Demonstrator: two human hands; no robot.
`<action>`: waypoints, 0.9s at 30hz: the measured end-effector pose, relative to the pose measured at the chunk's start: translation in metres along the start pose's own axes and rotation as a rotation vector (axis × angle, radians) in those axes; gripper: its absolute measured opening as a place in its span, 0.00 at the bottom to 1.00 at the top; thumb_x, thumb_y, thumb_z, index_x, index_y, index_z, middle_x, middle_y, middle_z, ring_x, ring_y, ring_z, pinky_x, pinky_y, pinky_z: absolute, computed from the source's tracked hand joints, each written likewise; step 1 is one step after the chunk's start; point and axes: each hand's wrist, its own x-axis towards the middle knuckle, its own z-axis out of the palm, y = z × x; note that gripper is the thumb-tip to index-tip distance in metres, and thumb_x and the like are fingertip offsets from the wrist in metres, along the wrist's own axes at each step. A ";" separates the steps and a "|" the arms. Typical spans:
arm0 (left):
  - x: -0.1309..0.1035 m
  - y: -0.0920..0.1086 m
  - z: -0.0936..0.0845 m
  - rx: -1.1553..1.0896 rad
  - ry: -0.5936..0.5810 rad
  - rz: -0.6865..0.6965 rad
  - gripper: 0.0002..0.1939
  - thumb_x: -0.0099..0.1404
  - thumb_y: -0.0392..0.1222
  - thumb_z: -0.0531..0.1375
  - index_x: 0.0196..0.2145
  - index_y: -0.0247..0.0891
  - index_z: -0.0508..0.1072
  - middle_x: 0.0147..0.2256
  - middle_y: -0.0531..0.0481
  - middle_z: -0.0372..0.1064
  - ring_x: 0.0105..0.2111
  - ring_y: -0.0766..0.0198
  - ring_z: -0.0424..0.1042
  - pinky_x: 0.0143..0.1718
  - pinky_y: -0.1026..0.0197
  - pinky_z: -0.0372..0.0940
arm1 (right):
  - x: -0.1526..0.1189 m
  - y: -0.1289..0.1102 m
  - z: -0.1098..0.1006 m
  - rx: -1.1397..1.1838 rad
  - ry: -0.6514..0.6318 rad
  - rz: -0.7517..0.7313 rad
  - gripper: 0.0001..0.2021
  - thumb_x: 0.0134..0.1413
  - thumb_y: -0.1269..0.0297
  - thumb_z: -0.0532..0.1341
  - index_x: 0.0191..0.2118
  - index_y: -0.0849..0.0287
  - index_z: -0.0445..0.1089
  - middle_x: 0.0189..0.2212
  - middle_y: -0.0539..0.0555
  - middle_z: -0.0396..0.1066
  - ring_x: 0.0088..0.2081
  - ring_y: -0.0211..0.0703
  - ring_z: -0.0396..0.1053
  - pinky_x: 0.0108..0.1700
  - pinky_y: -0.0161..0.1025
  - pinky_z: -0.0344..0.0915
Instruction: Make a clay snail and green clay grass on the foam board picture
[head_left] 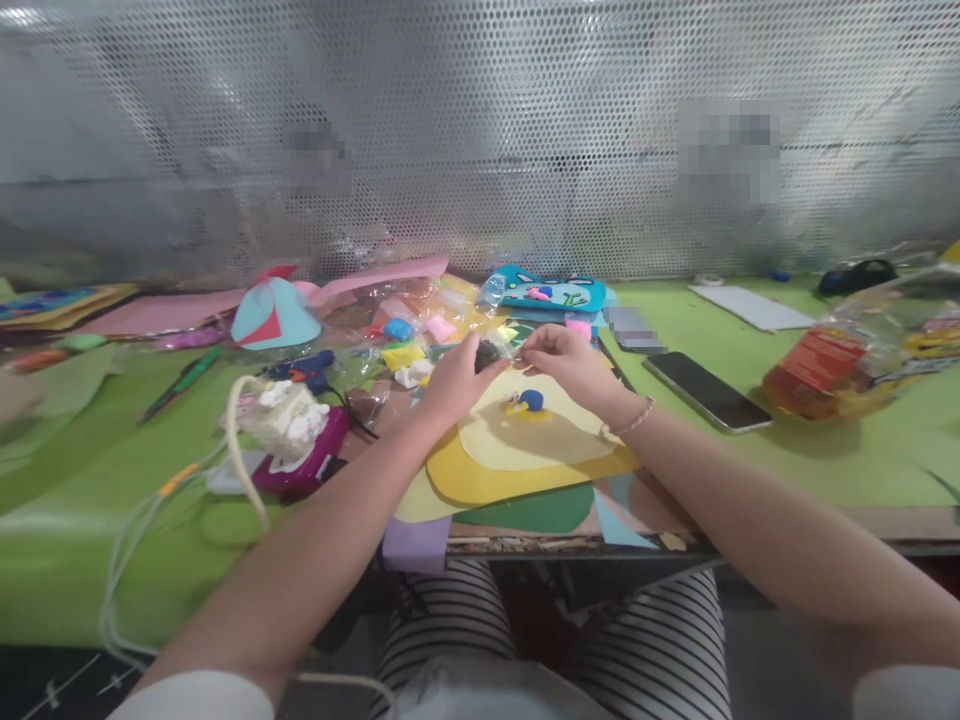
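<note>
"Where's the dark lump (489, 353)?"
"Clamped in the left hand's (454, 378) fingers."
"And the right hand (564, 362)?"
"Fingers pinched together, on what I can't tell. Light pinching, clear of the blue-and-yellow figure (532, 401), seems best."

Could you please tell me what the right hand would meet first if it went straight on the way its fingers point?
Probably the dark lump in the left hand, just ahead of the right hand, though depth is hard to judge here.

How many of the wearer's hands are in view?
2: the left hand holds a dark lump; the right hand is just right of it, over the pale yellow sheet. Neither is hidden.
</note>
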 end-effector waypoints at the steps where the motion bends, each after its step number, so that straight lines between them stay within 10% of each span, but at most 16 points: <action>1: 0.000 0.000 0.000 0.006 0.003 0.001 0.15 0.61 0.51 0.58 0.39 0.39 0.63 0.34 0.46 0.70 0.38 0.55 0.70 0.35 0.57 0.62 | 0.000 0.000 0.001 0.023 0.001 0.032 0.05 0.46 0.70 0.63 0.30 0.59 0.65 0.27 0.49 0.70 0.30 0.35 0.70 0.34 0.34 0.71; 10: -0.002 0.002 0.000 0.028 -0.066 0.042 0.15 0.61 0.54 0.58 0.37 0.40 0.64 0.32 0.48 0.70 0.35 0.55 0.71 0.32 0.59 0.61 | 0.000 -0.005 0.001 -0.077 -0.013 0.075 0.01 0.49 0.69 0.63 0.29 0.60 0.70 0.25 0.49 0.70 0.27 0.33 0.67 0.33 0.32 0.68; 20: 0.001 -0.016 0.012 0.262 -0.116 -0.035 0.18 0.62 0.43 0.57 0.48 0.32 0.63 0.44 0.34 0.68 0.46 0.46 0.69 0.44 0.49 0.63 | -0.002 -0.004 -0.001 -0.326 -0.004 0.010 0.24 0.56 0.47 0.56 0.16 0.58 0.60 0.12 0.46 0.57 0.16 0.32 0.56 0.21 0.33 0.54; 27: -0.002 -0.004 0.006 0.066 -0.044 0.303 0.14 0.63 0.46 0.56 0.43 0.36 0.64 0.43 0.41 0.66 0.47 0.54 0.65 0.48 0.52 0.61 | -0.004 -0.004 0.002 -0.422 -0.030 -0.036 0.26 0.57 0.49 0.54 0.13 0.57 0.53 0.12 0.45 0.52 0.18 0.32 0.50 0.23 0.34 0.49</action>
